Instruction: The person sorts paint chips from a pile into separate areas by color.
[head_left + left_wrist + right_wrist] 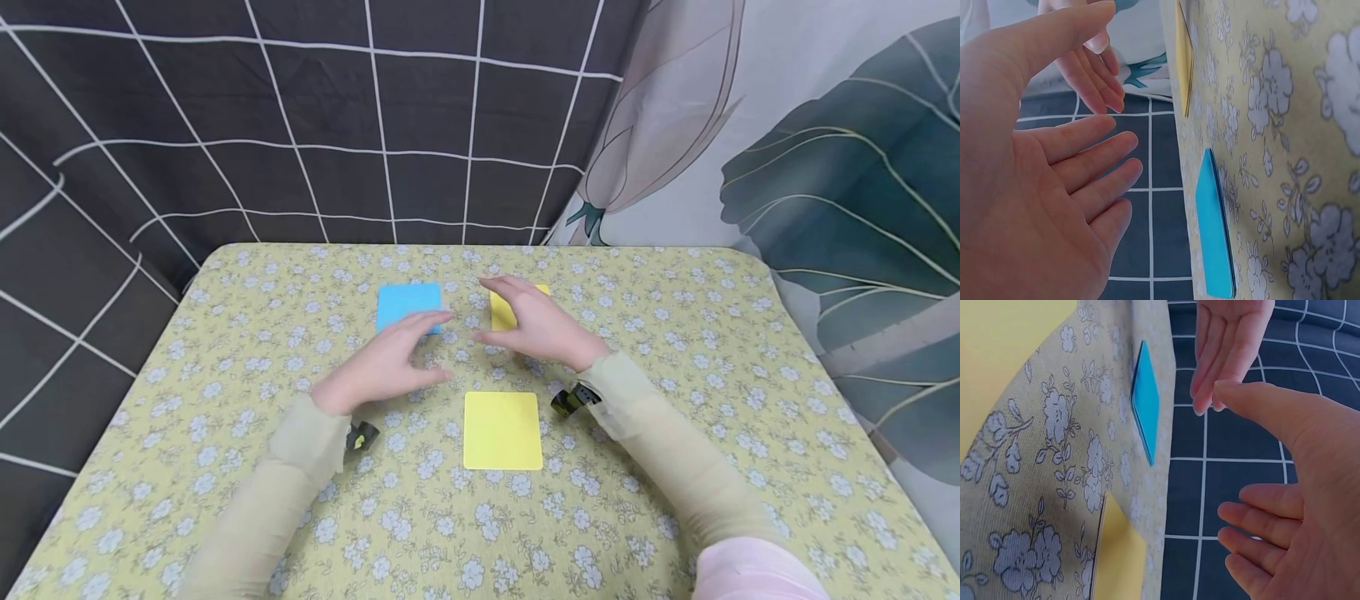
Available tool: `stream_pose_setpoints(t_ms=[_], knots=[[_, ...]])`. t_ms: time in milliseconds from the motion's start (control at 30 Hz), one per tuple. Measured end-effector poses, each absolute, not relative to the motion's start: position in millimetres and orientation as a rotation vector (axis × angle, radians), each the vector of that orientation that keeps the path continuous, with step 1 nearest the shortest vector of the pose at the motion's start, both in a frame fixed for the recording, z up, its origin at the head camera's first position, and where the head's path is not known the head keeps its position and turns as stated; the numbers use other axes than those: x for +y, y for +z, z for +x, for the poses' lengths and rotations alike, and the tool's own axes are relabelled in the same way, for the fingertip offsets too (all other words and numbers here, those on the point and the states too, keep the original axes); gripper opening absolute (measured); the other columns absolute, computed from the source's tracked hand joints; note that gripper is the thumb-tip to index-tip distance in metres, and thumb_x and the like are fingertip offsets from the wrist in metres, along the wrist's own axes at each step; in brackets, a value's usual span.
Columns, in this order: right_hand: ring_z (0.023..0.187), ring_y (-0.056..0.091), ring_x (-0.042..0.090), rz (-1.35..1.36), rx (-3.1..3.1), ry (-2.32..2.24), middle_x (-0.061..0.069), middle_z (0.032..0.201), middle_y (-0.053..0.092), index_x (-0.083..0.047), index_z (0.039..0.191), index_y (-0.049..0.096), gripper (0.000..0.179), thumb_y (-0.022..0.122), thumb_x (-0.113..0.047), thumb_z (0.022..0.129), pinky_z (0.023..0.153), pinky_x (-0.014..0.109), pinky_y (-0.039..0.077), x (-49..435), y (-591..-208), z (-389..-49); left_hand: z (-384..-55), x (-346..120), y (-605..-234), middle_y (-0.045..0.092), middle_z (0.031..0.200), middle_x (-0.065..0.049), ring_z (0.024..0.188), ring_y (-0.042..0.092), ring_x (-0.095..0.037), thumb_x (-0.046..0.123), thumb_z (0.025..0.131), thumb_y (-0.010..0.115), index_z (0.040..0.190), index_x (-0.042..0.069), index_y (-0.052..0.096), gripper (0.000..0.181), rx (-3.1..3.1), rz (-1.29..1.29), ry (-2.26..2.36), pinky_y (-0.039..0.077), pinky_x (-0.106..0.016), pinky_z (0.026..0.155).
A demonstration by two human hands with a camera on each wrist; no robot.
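My left hand (pixel 386 364) hovers over the table with straight, spread fingers, its fingertips overlapping the near edge of a blue square card (pixel 408 302). My right hand (pixel 536 321) is held the same way on the other side, palm turned inward, and partly covers a yellow square card (pixel 501 314) behind it. Neither hand holds anything. Nearer to me, between the two wrists, lies another yellow square card (pixel 502 431), flat on the cloth. In the left wrist view the blue card (pixel 1214 231) shows a dark layer along its edge.
A yellow floral cloth (pixel 225 400) covers the table. Behind it hangs a dark curtain with a white grid (pixel 427 108). A pale curtain with large leaves (pixel 847 183) hangs on the right. Each wrist wears a small dark camera (pixel 573 400).
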State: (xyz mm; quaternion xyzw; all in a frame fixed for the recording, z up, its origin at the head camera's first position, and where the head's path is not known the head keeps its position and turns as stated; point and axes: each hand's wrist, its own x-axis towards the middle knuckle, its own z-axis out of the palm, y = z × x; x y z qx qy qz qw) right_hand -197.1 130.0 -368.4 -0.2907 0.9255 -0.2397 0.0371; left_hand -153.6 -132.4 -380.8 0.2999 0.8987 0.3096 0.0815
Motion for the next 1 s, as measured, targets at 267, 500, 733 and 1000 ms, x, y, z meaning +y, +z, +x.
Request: stream_pose_setpoints(t_ms=[267,500,733,1000], knots=[[0.146,0.033,0.032,-0.906,2.838,-0.729,0.012,0.158,0.040,-0.008,0.156,0.041,0.086,0.075,-0.050,0.089,0.118,0.052,0.030,137.1,-367.9,-191.9,-147.2,-127.2,-381.1,0.037,0.161,-0.011,0.148,0.030,-0.031,0.039,0.089,0.079,0.156,0.006,0.039,0.085,2.690,0.941,0.910,0.025,-0.054,0.119],[0.144,0.036,0.033,-0.904,2.822,-0.743,0.015,0.157,0.041,-0.007,0.156,0.040,0.085,0.075,-0.049,0.091,0.117,0.053,0.032,143.7,-367.5,-185.6,-140.5,-122.3,-381.4,0.038,0.160,-0.011,0.147,0.031,-0.031,0.035,0.089,0.078,0.156,0.008,0.039,0.082,2.683,0.958,0.906,0.024,-0.052,0.120],[0.142,0.039,0.035,-0.870,2.816,-0.722,0.015,0.156,0.042,-0.007,0.156,0.040,0.086,0.077,-0.047,0.089,0.115,0.053,0.034,151.9,-367.7,-176.6,-133.1,-118.1,-380.3,0.037,0.161,-0.010,0.149,0.028,-0.032,0.040,0.091,0.076,0.158,0.010,0.037,0.083,2.654,0.965,0.895,0.023,-0.052,0.120],[0.140,0.042,0.034,-0.897,2.830,-0.691,0.016,0.154,0.045,-0.005,0.155,0.042,0.087,0.077,-0.048,0.088,0.114,0.053,0.036,159.6,-369.6,-166.2,-126.3,-112.2,-379.8,0.036,0.161,-0.011,0.148,0.028,-0.034,0.047,0.087,0.079,0.158,0.007,0.036,0.092,2.632,0.988,0.871,0.022,-0.052,0.120]])
